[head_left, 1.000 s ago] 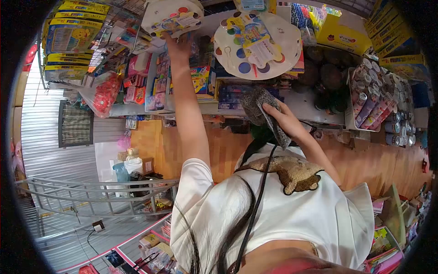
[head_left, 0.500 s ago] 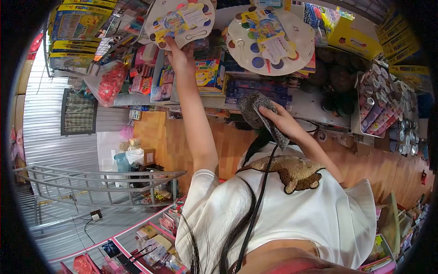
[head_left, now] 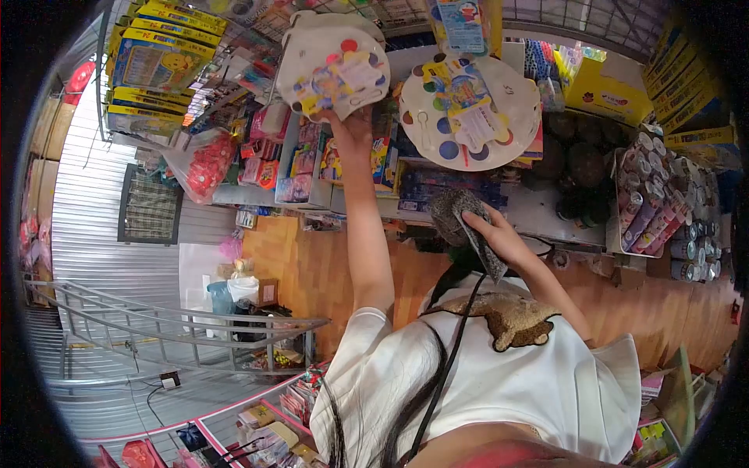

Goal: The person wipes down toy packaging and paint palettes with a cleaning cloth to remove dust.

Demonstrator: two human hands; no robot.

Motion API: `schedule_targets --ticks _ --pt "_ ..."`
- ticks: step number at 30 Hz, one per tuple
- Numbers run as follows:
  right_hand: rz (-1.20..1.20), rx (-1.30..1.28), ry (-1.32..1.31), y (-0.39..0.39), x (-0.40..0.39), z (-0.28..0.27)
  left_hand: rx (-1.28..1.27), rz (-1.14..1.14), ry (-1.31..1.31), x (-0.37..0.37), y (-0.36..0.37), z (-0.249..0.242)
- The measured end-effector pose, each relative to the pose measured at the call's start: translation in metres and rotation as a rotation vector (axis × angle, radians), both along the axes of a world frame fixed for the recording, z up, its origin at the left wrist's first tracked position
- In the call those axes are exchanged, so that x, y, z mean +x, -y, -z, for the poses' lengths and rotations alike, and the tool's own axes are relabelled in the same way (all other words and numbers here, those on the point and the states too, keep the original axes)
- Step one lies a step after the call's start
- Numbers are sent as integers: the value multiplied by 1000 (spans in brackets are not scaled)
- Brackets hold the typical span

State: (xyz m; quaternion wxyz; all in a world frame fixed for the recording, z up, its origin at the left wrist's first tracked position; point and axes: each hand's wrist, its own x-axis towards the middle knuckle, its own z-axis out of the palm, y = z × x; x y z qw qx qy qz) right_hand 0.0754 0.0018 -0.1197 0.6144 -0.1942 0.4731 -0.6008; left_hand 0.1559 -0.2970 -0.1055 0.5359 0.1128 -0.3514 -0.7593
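Note:
My left hand (head_left: 353,131) reaches forward and grips the lower edge of a white paint palette (head_left: 367,66) with coloured paint spots and a printed label. Partly hidden behind it is another pale palette-shaped board (head_left: 335,22). A second paint palette (head_left: 511,129) stands to the right, apart from both hands. Closer to my body, my right hand (head_left: 499,235) is closed around a grey cloth (head_left: 456,218), bunched up with one end hanging down.
Boxed goods (head_left: 382,160) fill the shelf below the palettes. A bag of red items (head_left: 207,171) hangs at left. On the right are a yellow box (head_left: 608,90) and a bin of tubes (head_left: 647,203). A metal railing (head_left: 234,331) stands at lower left.
The view has tilted up, so the scene sits lower. The held palette has turned a little, and the board behind it now shows. My right hand still holds the grey cloth.

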Motion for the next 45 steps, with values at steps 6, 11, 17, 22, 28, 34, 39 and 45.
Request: schedule_targets --ticks 6,11,17,22,28,34,39,45 --pt "33 5 -12 -1 1 4 -21 34 -64 28 -12 18" --pt "-23 3 -66 4 5 6 -102 -4 41 58 -35 12" --pt "-82 44 -147 10 11 0 -28 11 112 94 -32 26" --pt "-177 89 -118 14 16 -24 77 77 200 98 -18 29" --pt "-183 22 -127 17 20 -21 75 -105 379 93 -28 14" --pt "43 -119 6 35 39 -19 -501 -684 651 82 -142 -23" --pt "-39 -425 2 52 58 -33 -937 -459 873 59 -210 -28" --pt "-315 -643 -100 61 59 -42 -492 -637 685 64 -208 -12"
